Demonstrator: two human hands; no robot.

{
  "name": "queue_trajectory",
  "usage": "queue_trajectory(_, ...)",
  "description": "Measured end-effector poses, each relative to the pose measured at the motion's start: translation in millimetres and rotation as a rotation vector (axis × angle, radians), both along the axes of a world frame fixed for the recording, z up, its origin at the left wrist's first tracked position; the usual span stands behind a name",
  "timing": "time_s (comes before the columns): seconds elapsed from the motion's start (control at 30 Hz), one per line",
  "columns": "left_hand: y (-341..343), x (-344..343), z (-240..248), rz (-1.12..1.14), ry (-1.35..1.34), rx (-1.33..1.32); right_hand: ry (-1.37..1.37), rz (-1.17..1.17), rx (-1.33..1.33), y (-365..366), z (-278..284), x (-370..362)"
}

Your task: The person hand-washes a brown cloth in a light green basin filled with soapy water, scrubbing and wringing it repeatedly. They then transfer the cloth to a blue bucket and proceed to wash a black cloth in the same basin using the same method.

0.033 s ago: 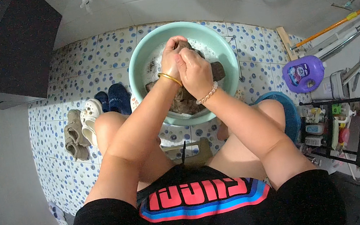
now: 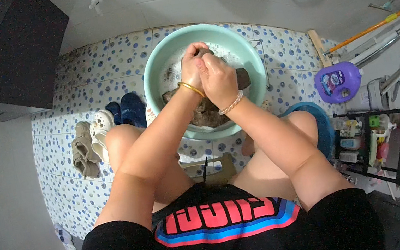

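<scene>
A teal plastic basin (image 2: 158,63) stands on the dotted tile floor between my knees, holding soapy water and a dark brown wet cloth (image 2: 209,117). My left hand (image 2: 191,71), with a gold bangle on the wrist, and my right hand (image 2: 217,80), with a bead bracelet, are pressed together over the middle of the basin. Both hands are clenched on a bunched part of the cloth. The rest of the cloth lies in the water beneath them, partly hidden by my forearms.
Pale clogs (image 2: 101,133) and dark blue slippers (image 2: 129,110) lie left of the basin. A purple detergent bottle (image 2: 338,81), long mop handles (image 2: 374,28) and a black rack of bottles (image 2: 372,141) stand at the right. A dark cabinet (image 2: 8,56) fills the upper left.
</scene>
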State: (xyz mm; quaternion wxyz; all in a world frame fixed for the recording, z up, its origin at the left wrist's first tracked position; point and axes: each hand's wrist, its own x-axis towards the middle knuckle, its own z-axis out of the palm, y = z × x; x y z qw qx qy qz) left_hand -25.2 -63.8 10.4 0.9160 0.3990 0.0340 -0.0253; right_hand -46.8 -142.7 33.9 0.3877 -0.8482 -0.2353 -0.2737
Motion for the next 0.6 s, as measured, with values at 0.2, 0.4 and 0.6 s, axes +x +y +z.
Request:
queue_trajectory(0.2, -21, -12, -16, -0.006, 0.257, 0.317, 0.491, -0.256, -0.055, -25, -16, 49)
queue_trajectory(0.4, 26, 27, -34, 0.176, 0.067, 1.176, 0.928, -0.387, 0.384, -53, -81, 90)
queue_trajectory(0.6, 41, 41, -98, 0.271, 0.186, 1.575, 0.865, -0.098, 0.081, -26, -115, 82)
